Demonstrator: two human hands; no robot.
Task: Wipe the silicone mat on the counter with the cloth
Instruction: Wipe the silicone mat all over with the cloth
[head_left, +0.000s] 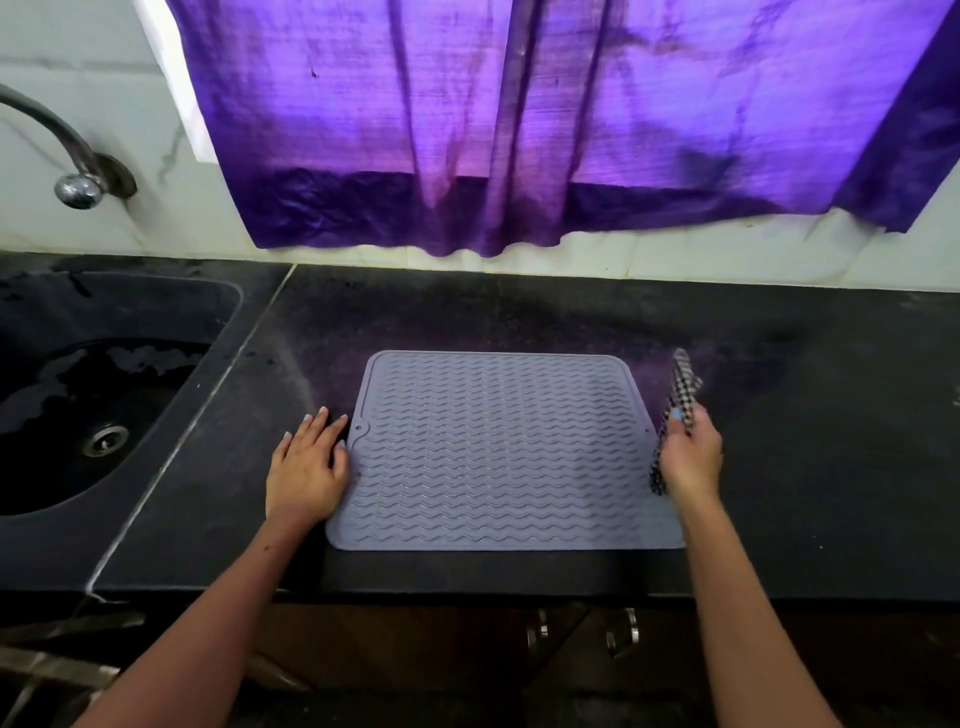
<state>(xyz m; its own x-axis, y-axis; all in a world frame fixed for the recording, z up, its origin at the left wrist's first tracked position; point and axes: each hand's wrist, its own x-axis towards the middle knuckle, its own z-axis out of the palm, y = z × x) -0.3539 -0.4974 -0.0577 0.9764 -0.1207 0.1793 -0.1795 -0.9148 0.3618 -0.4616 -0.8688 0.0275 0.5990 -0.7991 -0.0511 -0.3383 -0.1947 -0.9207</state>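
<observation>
A grey silicone mat (498, 452) with a wavy ribbed surface lies flat on the black counter (805, 415), near its front edge. My left hand (306, 467) rests flat on the counter, fingers straight, touching the mat's left edge. My right hand (693, 452) hovers at the mat's right edge and grips a black-and-white checked cloth (683, 382). The cloth sticks up beyond the fingers and hangs down below the palm.
A black sink (104, 405) with water in it is set into the counter at the left, with a metal tap (78, 171) above it. A purple curtain (519, 130) hangs over the white wall behind. Cabinet handles (623, 631) show below the counter edge.
</observation>
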